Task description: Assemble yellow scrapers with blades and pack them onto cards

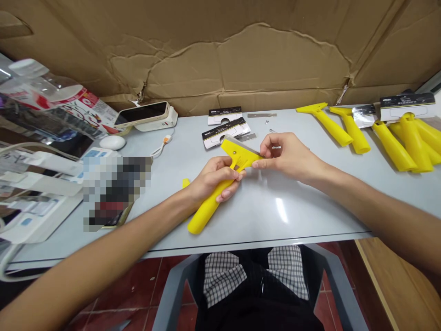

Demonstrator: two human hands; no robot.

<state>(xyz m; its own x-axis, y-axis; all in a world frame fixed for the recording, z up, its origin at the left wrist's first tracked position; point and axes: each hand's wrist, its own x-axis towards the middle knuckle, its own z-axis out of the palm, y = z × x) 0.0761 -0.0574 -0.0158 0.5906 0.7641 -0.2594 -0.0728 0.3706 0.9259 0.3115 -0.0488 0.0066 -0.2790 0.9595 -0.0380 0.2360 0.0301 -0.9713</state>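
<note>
My left hand (215, 177) is wrapped round the neck of a yellow scraper (210, 207), whose handle slants down toward the table's front edge. A thin metal blade (246, 147) lies along the top of its head, and a screw (234, 152) shows near the head's left end. At the right end of the head, my right hand (291, 156) pinches the corner between thumb and fingers. Just behind the head lie black-and-white blade packets (225, 131) and a loose blade (262, 115). Another yellow piece (186, 183) is partly hidden behind my left wrist.
Several yellow scrapers and handles (394, 147) lie at the right with more packets (408, 105). At the left are a phone (143, 115) on a white box, a white mouse (112, 142), a bottle (29, 69) and power strips (41, 216). Cardboard (220, 55) stands behind the table.
</note>
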